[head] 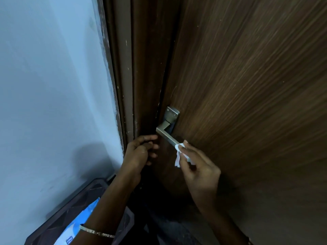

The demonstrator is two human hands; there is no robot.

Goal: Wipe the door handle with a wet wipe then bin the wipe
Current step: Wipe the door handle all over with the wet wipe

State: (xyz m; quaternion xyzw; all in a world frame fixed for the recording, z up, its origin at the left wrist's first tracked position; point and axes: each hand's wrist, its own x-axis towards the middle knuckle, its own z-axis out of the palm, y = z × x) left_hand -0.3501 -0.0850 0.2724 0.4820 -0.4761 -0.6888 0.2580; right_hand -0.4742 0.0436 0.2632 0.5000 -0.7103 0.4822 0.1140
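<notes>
Door handle: brushed-metal lever of square section, bent at a right angle, on a rectangular backplate with two screws; it sits at the left edge of the door.
Wet wipe: thin, white and crumpled, wrapped on the near end of the lever, with a ragged tail hanging below.
Right hand: thumb and fingers pinch the wet wipe against the lever.
Left hand: fingers curled at the dark gap between door and door frame, just left of the lever; whether they grip the door's edge cannot be told.
Bracelet: thin, pale metal, on the left wrist.
Door: brown laminate with fine streaked wood grain, filling the right.
Door frame: dark brown, smooth, flecked with pale paint.
Wall: smooth, pale blue-grey, on the left.
Soft pack: blue and white, glossy, near left, lying on a dark surface with a diamond pattern.
</notes>
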